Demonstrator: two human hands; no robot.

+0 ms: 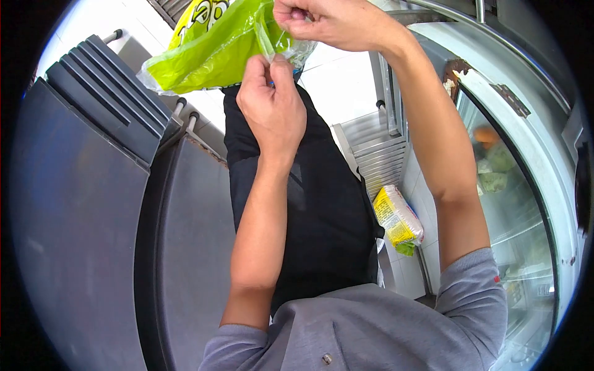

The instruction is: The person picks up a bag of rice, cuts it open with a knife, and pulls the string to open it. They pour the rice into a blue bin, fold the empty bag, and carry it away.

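At the top of the head view, a lime-green and yellow plastic bag (210, 59) with large dark lettering and clear edges is stretched out in front of me. My left hand (272, 105) pinches a twisted strip of its plastic between thumb and fingers. Just above and to the right, my right hand (334, 21) is closed with fingertips together at the bag's upper edge. What exactly the right fingers grip is partly hidden. The bag's top runs out of view, and its contents cannot be made out.
Dark grey cabinets (80, 204) stand close on my left. To the right is a glass-fronted case (507, 185) with blurred items inside and a worn frame. A yellow-and-white printed package (397, 216) lies low beside a slatted metal rack (380, 154). White tiles (334, 86) cover the floor.
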